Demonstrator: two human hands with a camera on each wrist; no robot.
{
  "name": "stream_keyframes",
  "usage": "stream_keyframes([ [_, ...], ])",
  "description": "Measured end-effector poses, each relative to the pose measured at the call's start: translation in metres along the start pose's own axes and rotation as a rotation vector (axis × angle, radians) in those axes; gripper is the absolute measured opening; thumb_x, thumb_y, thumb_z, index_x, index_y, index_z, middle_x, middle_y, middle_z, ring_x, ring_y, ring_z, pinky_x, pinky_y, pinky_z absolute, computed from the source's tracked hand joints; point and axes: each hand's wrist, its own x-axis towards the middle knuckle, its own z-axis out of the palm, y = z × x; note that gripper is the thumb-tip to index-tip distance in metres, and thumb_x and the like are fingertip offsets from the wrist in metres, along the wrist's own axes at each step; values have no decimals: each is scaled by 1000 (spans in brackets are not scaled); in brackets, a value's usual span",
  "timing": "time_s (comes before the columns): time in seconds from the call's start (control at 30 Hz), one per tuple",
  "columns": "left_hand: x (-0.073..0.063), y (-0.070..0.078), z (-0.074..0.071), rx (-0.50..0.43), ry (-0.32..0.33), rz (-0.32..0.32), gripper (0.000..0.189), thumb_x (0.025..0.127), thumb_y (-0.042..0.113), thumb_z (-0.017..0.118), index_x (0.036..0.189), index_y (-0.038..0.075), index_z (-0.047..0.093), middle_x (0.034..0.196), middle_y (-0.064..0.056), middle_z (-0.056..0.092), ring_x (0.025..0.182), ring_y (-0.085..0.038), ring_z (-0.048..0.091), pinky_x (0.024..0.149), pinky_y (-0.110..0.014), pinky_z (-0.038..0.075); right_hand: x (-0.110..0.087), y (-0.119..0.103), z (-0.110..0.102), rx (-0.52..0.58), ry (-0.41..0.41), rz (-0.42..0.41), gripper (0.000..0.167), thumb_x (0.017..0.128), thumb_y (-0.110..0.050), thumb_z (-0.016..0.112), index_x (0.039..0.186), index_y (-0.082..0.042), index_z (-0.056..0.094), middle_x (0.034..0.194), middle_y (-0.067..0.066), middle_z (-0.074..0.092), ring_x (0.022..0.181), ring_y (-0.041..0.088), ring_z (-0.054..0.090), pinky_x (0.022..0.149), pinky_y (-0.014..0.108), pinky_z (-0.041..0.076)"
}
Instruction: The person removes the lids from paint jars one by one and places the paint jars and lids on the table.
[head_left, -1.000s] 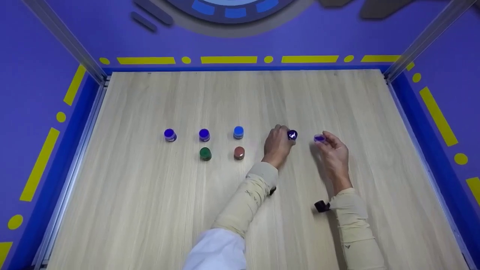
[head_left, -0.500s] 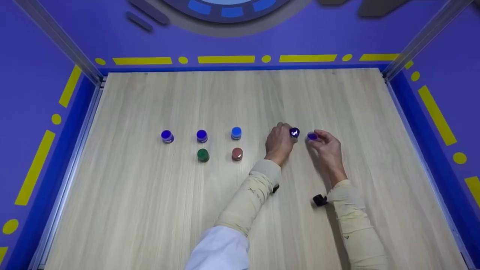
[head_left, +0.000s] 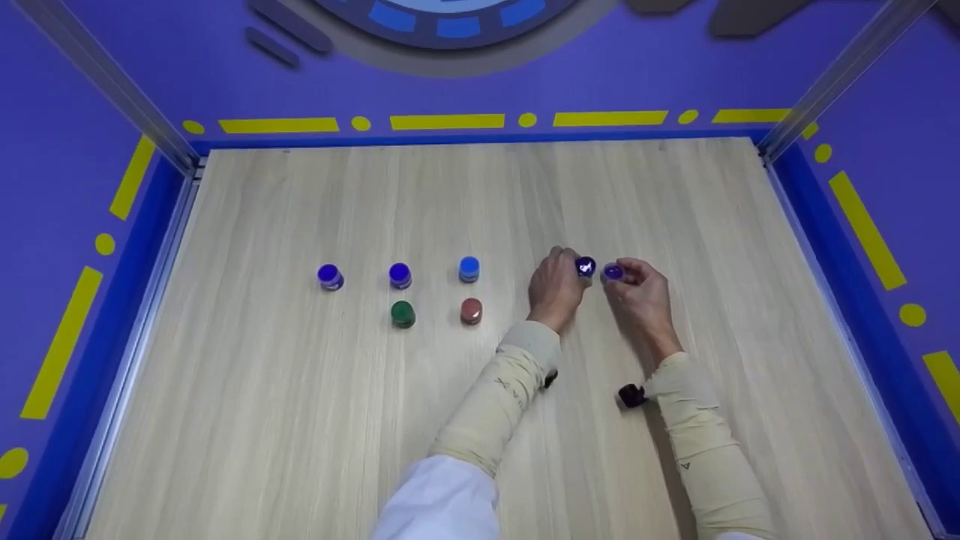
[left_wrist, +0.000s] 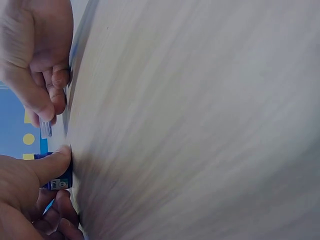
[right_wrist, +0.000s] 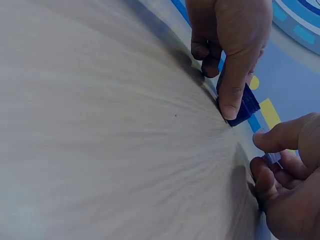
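Note:
Between thumb and fingers, my left hand (head_left: 556, 291) holds a small dark purple paint jar (head_left: 586, 266) on the table. Its top is uncovered and shows glossy dark paint. A label shows on the jar's side (left_wrist: 61, 183) in the left wrist view. Just right of it, my right hand (head_left: 648, 298) pinches a clear round lid (head_left: 613, 271), stained purple inside. In the right wrist view the lid (right_wrist: 273, 156) is raised above the table, a short gap from the jar (right_wrist: 247, 106).
Left of my hands stand several capped paint jars: two purple ones (head_left: 330, 277) (head_left: 400, 275) and a light blue jar (head_left: 469, 269) behind, a green jar (head_left: 403, 314) and a reddish-brown jar (head_left: 471, 311) in front. Blue panels (head_left: 480, 97) border the wooden table (head_left: 300, 420).
My right hand has moved left with the lid, bringing it close to the purple jar. The left hand keeps its hold on the jar. The head view has shifted slightly.

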Motion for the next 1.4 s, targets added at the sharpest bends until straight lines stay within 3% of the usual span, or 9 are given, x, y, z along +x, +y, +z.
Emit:
stream_keyframes([
  [0.3, 2, 5, 0, 12, -16, -27, 34, 87, 33, 84, 114, 17, 72, 106, 2, 65, 97, -16, 65, 82, -31, 52, 6, 3, 3, -125, 44, -78, 39, 85, 7, 74, 124, 11, 65, 110, 22, 63, 88, 14, 54, 74, 15, 41],
  [0.67, 2, 10, 2, -16, -2, -24, 34, 86, 33, 85, 113, 17, 72, 105, 3, 65, 96, -15, 65, 81, -31, 52, 8, -2, 0, -256, 17, -112, 32, 88, 7, 70, 119, 10, 67, 110, 22, 62, 95, 28, 57, 77, 24, 41],
  [1.03, 1, 7, 3, -32, 16, -12, 33, 86, 31, 85, 114, 16, 73, 105, 1, 66, 95, -17, 66, 81, -33, 52, 4, -2, 0, -244, -29, -126, 37, 87, 4, 71, 123, 9, 66, 112, 21, 62, 92, 24, 55, 75, 22, 41],
  [1.4, -1, 0, 4, -48, 20, -6, 32, 88, 32, 84, 113, 16, 73, 104, 0, 66, 94, -18, 65, 81, -33, 51, 0, 6, 16, -215, 38, -187, 40, 89, -4, 80, 124, 8, 65, 108, 17, 60, 89, 22, 53, 72, 22, 38],
])
